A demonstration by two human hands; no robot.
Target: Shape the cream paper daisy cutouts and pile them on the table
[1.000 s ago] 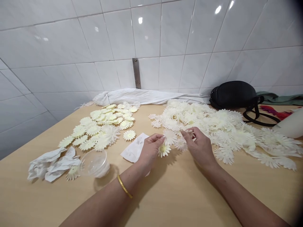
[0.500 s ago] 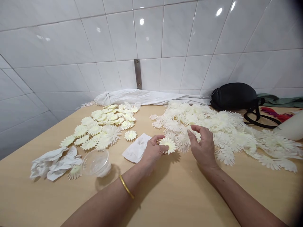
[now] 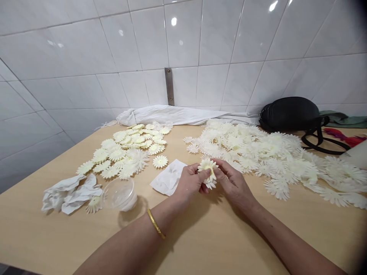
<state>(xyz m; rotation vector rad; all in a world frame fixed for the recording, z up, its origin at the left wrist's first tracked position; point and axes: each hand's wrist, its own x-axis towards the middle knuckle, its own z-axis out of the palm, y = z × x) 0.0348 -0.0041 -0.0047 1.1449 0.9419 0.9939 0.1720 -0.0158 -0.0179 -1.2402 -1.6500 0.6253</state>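
Observation:
A pale yellow-white artificial flower [image 3: 208, 165] is held between both hands over the table. My left hand [image 3: 190, 181] pinches it from the left, thumb on its face. My right hand [image 3: 233, 183] grips the flower's right edge between thumb and fingers. The petals look bunched, and how many layers it has I cannot tell. Just left of my left hand lies a white paper sheet [image 3: 166, 179]. Beyond my right hand spreads a heap of white petal pieces [image 3: 243, 145]. On the far left sits a group of yellowish flowers [image 3: 126, 149].
A clear plastic cup [image 3: 119, 193] stands on the left, beside crumpled tissue [image 3: 65, 193] and a single flower [image 3: 93, 205]. White cloth [image 3: 177, 115] runs along the tiled wall. A black bag [image 3: 289, 114] with a strap rests at the back right, near green cloth [image 3: 344, 120].
My right hand has moved left and closed onto the flower, which my left hand was holding alone. The flower now looks more folded. The view has shifted slightly.

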